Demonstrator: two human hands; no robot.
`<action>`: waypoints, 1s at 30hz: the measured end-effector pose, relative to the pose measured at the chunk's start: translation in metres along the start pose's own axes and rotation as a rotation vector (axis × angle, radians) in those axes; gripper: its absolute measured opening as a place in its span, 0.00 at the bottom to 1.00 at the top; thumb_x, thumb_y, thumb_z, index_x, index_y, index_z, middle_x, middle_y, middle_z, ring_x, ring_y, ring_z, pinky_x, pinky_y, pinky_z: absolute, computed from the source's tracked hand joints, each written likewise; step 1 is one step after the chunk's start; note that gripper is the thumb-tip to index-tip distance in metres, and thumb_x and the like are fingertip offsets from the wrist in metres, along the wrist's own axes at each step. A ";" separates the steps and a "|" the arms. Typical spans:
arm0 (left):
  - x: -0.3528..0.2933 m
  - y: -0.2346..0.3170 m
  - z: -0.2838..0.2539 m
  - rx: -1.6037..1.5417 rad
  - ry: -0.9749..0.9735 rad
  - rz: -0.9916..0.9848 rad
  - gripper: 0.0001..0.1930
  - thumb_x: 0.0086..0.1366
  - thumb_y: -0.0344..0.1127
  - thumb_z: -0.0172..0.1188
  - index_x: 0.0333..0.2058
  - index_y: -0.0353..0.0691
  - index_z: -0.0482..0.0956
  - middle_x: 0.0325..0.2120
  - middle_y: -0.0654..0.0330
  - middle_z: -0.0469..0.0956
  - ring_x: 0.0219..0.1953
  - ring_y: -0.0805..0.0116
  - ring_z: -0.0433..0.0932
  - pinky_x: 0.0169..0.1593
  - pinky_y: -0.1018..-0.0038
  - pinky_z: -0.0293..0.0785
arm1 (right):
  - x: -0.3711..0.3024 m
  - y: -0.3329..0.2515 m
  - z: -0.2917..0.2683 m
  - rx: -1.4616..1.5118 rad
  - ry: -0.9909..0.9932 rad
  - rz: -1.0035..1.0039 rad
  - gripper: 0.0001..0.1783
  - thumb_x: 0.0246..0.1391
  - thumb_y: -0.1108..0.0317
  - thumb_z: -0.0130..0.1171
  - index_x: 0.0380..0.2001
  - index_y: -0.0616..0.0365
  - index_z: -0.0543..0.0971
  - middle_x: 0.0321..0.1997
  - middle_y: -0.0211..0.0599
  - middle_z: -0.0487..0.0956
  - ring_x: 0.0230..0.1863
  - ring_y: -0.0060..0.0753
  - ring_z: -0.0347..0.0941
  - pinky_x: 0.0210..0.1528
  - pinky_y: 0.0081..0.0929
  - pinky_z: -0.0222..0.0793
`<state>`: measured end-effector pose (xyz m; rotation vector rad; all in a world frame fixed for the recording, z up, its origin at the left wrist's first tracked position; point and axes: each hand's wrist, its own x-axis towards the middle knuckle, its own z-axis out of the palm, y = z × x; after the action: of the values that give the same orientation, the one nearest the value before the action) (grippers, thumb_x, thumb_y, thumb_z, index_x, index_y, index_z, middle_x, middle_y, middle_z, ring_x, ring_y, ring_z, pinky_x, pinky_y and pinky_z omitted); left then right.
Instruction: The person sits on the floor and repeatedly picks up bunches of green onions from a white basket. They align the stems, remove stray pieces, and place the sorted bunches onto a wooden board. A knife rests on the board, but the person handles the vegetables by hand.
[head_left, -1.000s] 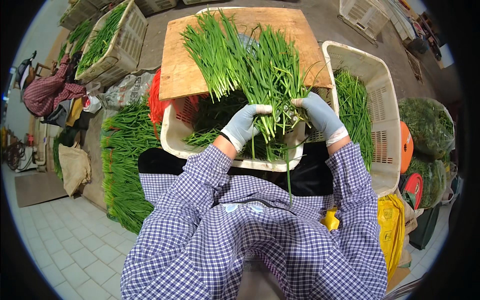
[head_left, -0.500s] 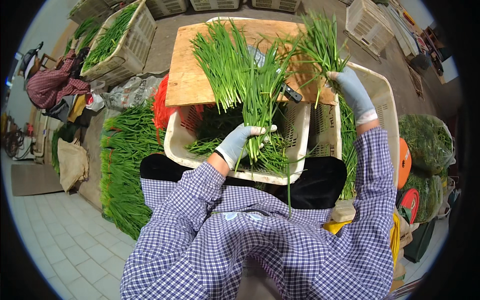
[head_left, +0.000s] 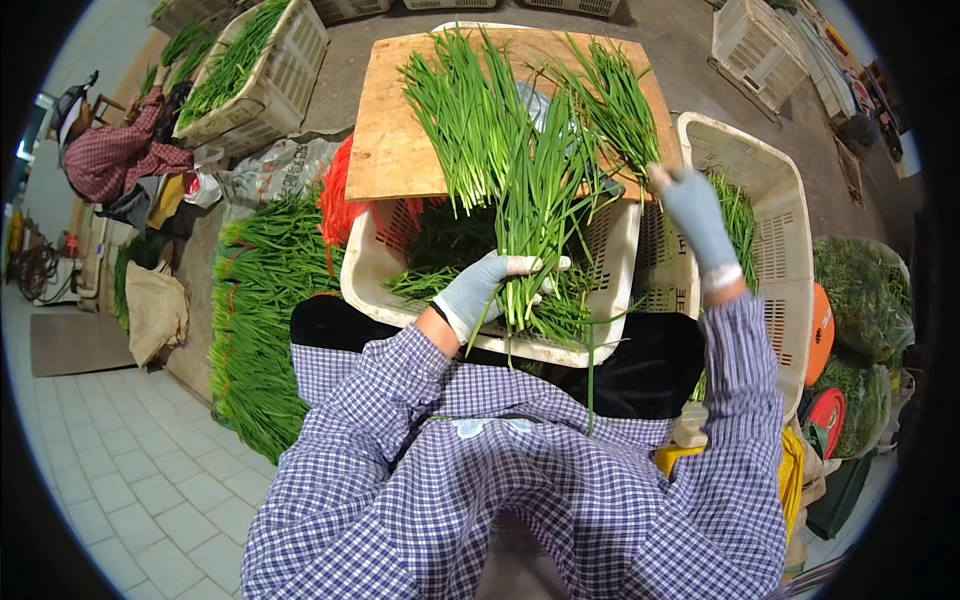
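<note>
My left hand (head_left: 480, 293), in a pale glove with bare fingertips, is closed around the lower stems of a bunch of garlic chives (head_left: 535, 225), whose leaves fan up onto the wooden board (head_left: 385, 120). My right hand (head_left: 692, 215), gloved the same way and slightly blurred, is closed at the stem ends of a second bunch of chives (head_left: 622, 105), which leans over the board's right side. Another pile of chives (head_left: 460, 120) lies in the board's middle. A small dark object (head_left: 606, 186) at the board's front edge is partly covered by leaves.
Under the board stands a white crate (head_left: 480, 345) with loose chives inside. Another white crate (head_left: 790, 240) with chives is at the right. Stacked chive bundles (head_left: 255, 330) and red strings (head_left: 338, 190) lie to the left. Farther left, a person (head_left: 120, 155) sits by a filled crate (head_left: 270, 80).
My right hand has lowered its bunch from upright in the air to the board's right side, leaves pointing away. The left hand keeps its hold; the whole view has shifted slightly.
</note>
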<state>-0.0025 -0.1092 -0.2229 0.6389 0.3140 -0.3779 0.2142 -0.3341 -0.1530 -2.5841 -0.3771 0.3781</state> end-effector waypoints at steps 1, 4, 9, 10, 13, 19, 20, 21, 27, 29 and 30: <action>-0.003 -0.001 -0.001 0.016 -0.010 -0.007 0.26 0.63 0.35 0.61 0.58 0.31 0.71 0.53 0.50 0.78 0.35 0.69 0.81 0.34 0.77 0.83 | -0.016 0.008 0.011 0.047 -0.116 -0.005 0.28 0.62 0.46 0.58 0.44 0.65 0.79 0.40 0.43 0.83 0.32 0.34 0.79 0.40 0.31 0.75; -0.009 -0.008 -0.010 0.075 -0.050 -0.056 0.29 0.61 0.38 0.63 0.59 0.31 0.70 0.52 0.50 0.79 0.36 0.70 0.82 0.34 0.76 0.82 | -0.045 0.012 0.064 0.546 -0.376 0.209 0.35 0.65 0.37 0.48 0.44 0.64 0.79 0.37 0.35 0.83 0.31 0.25 0.78 0.37 0.25 0.75; -0.018 -0.013 -0.013 0.098 -0.016 -0.027 0.30 0.59 0.36 0.63 0.59 0.31 0.70 0.52 0.50 0.79 0.35 0.71 0.82 0.33 0.77 0.82 | -0.045 -0.028 0.103 0.756 -0.383 0.260 0.28 0.66 0.42 0.50 0.43 0.59 0.78 0.34 0.30 0.81 0.32 0.25 0.76 0.36 0.22 0.72; -0.019 -0.012 -0.013 0.113 -0.007 -0.026 0.30 0.59 0.36 0.63 0.59 0.31 0.69 0.51 0.50 0.80 0.35 0.71 0.82 0.34 0.77 0.83 | -0.044 -0.032 0.109 0.791 -0.322 0.272 0.23 0.66 0.47 0.53 0.38 0.58 0.78 0.30 0.29 0.79 0.28 0.23 0.74 0.32 0.21 0.70; -0.022 -0.012 -0.010 0.149 0.022 -0.014 0.28 0.59 0.33 0.61 0.59 0.32 0.70 0.50 0.50 0.80 0.34 0.71 0.81 0.33 0.78 0.82 | -0.033 -0.013 0.111 0.715 -0.285 0.004 0.18 0.65 0.51 0.53 0.33 0.56 0.77 0.26 0.28 0.77 0.25 0.22 0.72 0.29 0.20 0.67; -0.026 -0.021 -0.021 0.154 0.029 -0.005 0.24 0.61 0.33 0.60 0.56 0.32 0.73 0.46 0.51 0.82 0.33 0.70 0.82 0.33 0.76 0.82 | -0.064 -0.015 0.077 0.739 -0.343 0.185 0.19 0.66 0.58 0.49 0.25 0.58 0.77 0.17 0.31 0.76 0.16 0.23 0.71 0.21 0.21 0.64; -0.026 -0.022 -0.020 0.143 0.038 -0.004 0.23 0.62 0.34 0.60 0.56 0.33 0.74 0.44 0.53 0.82 0.33 0.69 0.82 0.32 0.75 0.83 | -0.074 -0.025 0.083 0.753 -0.394 0.208 0.21 0.67 0.55 0.49 0.26 0.59 0.77 0.18 0.31 0.77 0.17 0.24 0.72 0.22 0.21 0.65; -0.026 -0.021 -0.019 0.145 0.045 -0.004 0.22 0.63 0.35 0.61 0.55 0.34 0.74 0.44 0.54 0.83 0.32 0.69 0.82 0.33 0.75 0.82 | -0.080 -0.032 0.088 0.767 -0.445 0.231 0.24 0.68 0.51 0.49 0.26 0.59 0.78 0.18 0.32 0.78 0.18 0.24 0.74 0.23 0.20 0.67; -0.027 -0.020 -0.008 0.193 0.009 -0.012 0.20 0.63 0.34 0.62 0.54 0.36 0.76 0.42 0.57 0.83 0.34 0.69 0.82 0.35 0.74 0.81 | -0.070 -0.034 0.092 0.905 -0.227 0.429 0.49 0.60 0.32 0.51 0.63 0.71 0.66 0.64 0.49 0.71 0.58 0.44 0.73 0.48 0.43 0.75; -0.030 -0.021 0.003 0.222 0.031 0.006 0.21 0.63 0.32 0.61 0.55 0.35 0.75 0.43 0.57 0.83 0.37 0.70 0.82 0.39 0.75 0.80 | -0.045 -0.026 0.112 0.559 -0.200 0.211 0.44 0.61 0.36 0.53 0.60 0.71 0.71 0.56 0.51 0.77 0.56 0.40 0.75 0.52 0.37 0.73; -0.029 -0.024 -0.002 0.212 0.042 -0.002 0.21 0.63 0.32 0.61 0.55 0.35 0.75 0.43 0.56 0.83 0.37 0.70 0.82 0.39 0.75 0.80 | -0.027 -0.015 0.130 0.121 -0.183 -0.060 0.33 0.62 0.44 0.53 0.52 0.68 0.75 0.47 0.52 0.79 0.52 0.46 0.75 0.55 0.38 0.70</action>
<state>-0.0386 -0.1182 -0.2256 0.8547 0.3165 -0.4030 0.1434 -0.2742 -0.2496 -2.4215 -0.4795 0.5990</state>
